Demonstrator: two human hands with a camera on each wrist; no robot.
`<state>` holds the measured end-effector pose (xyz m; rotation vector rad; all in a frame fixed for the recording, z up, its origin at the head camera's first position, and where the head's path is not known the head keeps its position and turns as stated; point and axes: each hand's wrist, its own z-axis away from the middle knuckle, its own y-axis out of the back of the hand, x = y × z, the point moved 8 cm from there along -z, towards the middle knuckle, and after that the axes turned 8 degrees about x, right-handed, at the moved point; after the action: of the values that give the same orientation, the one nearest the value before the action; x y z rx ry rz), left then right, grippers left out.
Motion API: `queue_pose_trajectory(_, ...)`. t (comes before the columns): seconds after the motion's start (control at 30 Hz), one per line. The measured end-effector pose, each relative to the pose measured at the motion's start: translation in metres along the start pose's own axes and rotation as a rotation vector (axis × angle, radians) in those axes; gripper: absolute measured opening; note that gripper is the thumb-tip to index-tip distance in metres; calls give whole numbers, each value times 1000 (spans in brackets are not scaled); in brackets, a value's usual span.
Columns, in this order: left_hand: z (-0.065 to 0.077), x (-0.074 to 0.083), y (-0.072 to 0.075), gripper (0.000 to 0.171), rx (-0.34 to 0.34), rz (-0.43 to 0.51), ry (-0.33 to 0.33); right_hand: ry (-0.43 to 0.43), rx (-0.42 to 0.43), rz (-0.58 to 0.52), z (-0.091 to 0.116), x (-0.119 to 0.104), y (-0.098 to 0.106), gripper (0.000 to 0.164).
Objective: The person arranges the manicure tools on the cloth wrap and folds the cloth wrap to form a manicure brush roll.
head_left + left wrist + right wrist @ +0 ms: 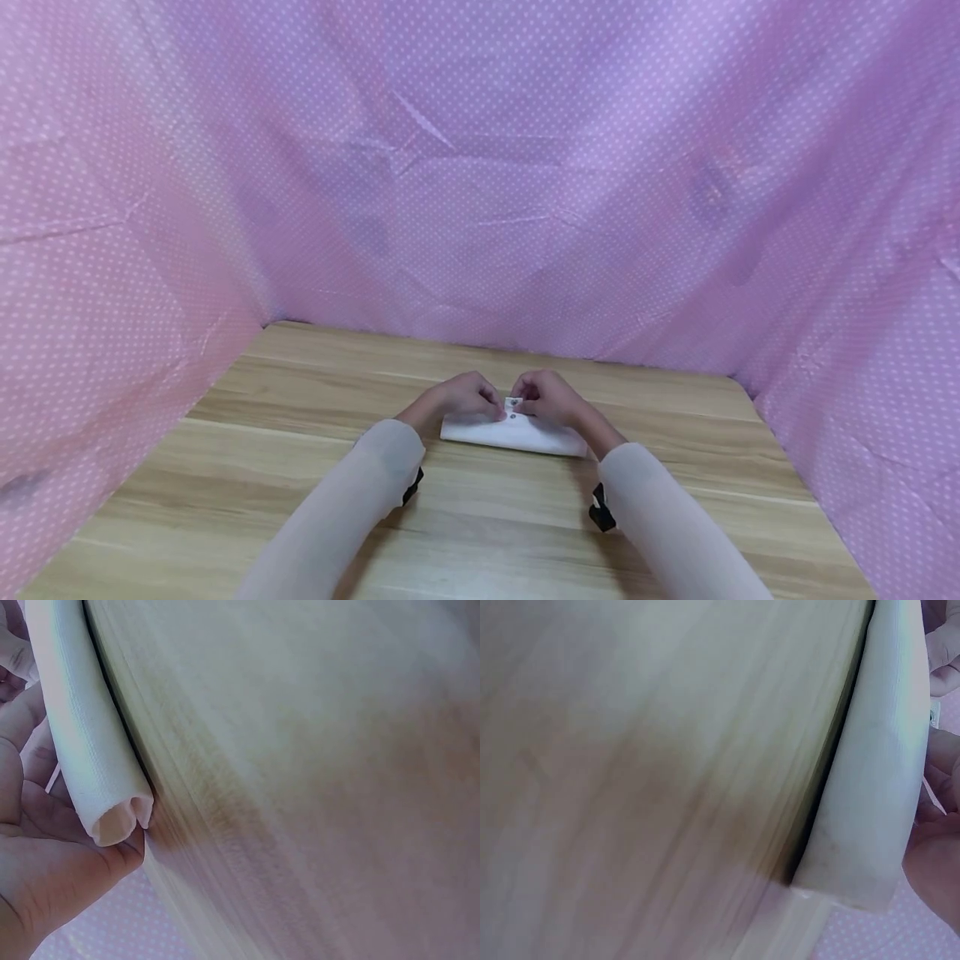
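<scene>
A white rolled-up piece of material (487, 432) lies crosswise on the table, held between both hands. At its middle a small tab (513, 402) with a metal snap stands up, and a second snap (513, 416) sits on the roll just below. My left hand (472, 394) grips the roll from its far side, thumb beside the snap. With thumb and fingers, my right hand (550, 397) pinches the tab. In the left wrist view the roll's open end (112, 825) shows its curled layers. The right wrist view shows the other end (847, 881) looking flatter; most fingers are hidden there.
The wood-grain table (465, 525) extends around the roll on all sides. Pink polka-dot cloth (480, 208) hangs behind the table and along both sides. Dark wrist devices (602, 510) show under the light sleeves.
</scene>
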<state>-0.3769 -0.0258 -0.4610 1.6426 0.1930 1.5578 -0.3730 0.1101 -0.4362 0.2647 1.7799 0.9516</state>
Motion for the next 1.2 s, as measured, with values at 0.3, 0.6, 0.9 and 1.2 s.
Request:
queue_pose_trajectory(0.3,2,1,2,10,6,-3,2,75,17,1,9,-9,4,7)
queue_pose_trajectory(0.6,1,-2,2,10,11,9,14,145,56,87,19,-20,2,9)
queue_pose_trajectory(0.9,2,-1,2,10,5,-4,23,300,94,192,26,-32,1,8)
queue_pose_trajectory(1.2,3,0,2,10,13,-8,20,434,92,263,33,-40,1,15)
